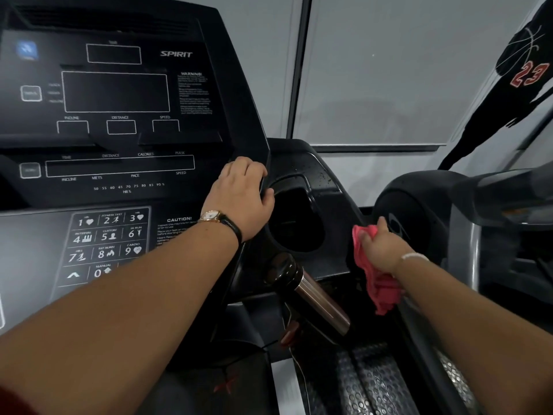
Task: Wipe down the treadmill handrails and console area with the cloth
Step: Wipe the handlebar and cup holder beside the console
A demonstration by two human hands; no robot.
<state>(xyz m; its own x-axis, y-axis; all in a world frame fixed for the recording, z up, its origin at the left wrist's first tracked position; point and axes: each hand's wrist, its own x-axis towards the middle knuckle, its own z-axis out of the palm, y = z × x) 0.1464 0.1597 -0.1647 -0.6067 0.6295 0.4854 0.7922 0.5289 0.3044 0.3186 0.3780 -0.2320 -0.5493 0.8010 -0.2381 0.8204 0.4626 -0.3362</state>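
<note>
The black treadmill console [119,121] fills the left and centre of the head view, with dark displays and a numbered keypad. My left hand [242,196], a watch on its wrist, grips the console's right edge with fingers curled round it. Right of that edge is a dark cup-holder recess [294,217]. My right hand [378,248] holds a bunched pink cloth [378,283] against the console's right outer side; the cloth hangs down below the hand. A black handgrip with a metal sensor sleeve [317,298] juts toward me between my arms.
A neighbouring machine's dark housing [449,211] stands close on the right. The treadmill deck's textured side rail [374,381] lies below. A grey wall with a black player mural numbered 23 [526,73] is behind.
</note>
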